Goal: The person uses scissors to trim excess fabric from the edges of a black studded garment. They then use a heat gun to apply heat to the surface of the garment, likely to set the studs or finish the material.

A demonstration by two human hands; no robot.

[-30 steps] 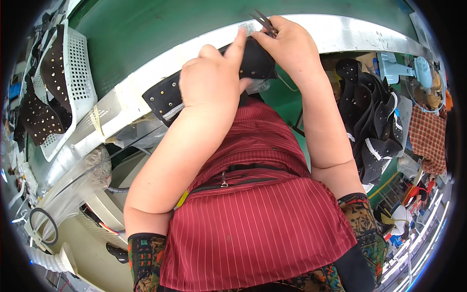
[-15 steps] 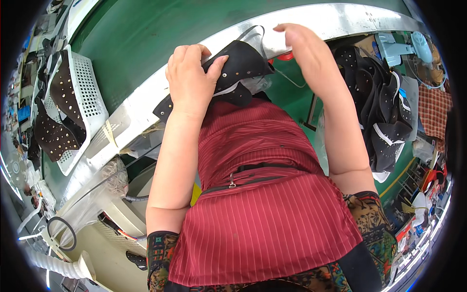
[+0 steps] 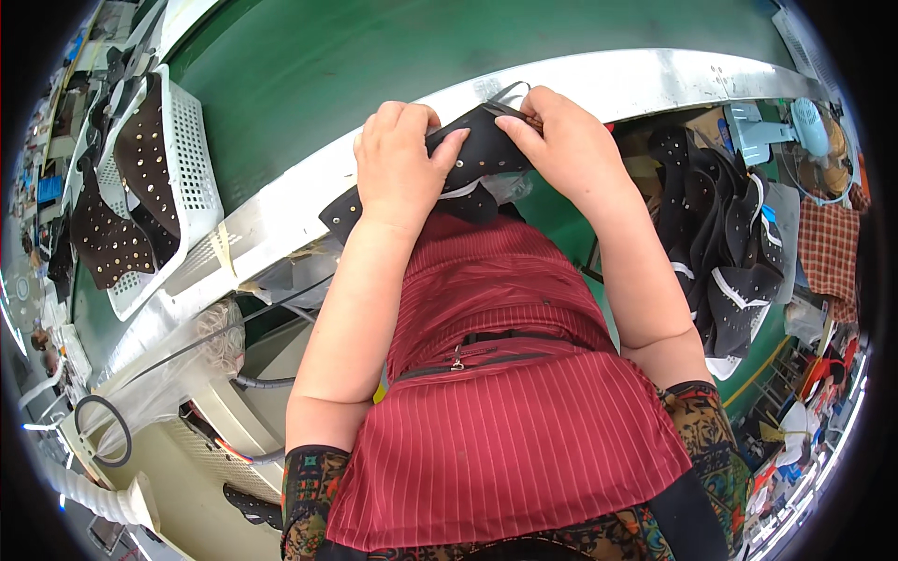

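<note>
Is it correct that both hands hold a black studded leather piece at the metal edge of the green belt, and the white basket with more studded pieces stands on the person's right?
Not quite. The head view shows the white basket on the person's left, not the right. The rest holds: the left hand and the right hand both hold the black studded leather piece at the metal edge of the green belt.

Black studded leather piece (image 3: 472, 164): dark, flat-cut, w/ rows of small round metal studs along its face. Held up off the bench edge, bent and partly folded btwn 2 hands, so its middle humps upward. 1 end sticks out lower-left past the fingers, studs showing; another flap hangs just below the hump. Thin dark strap loops above its top edge.
</note>
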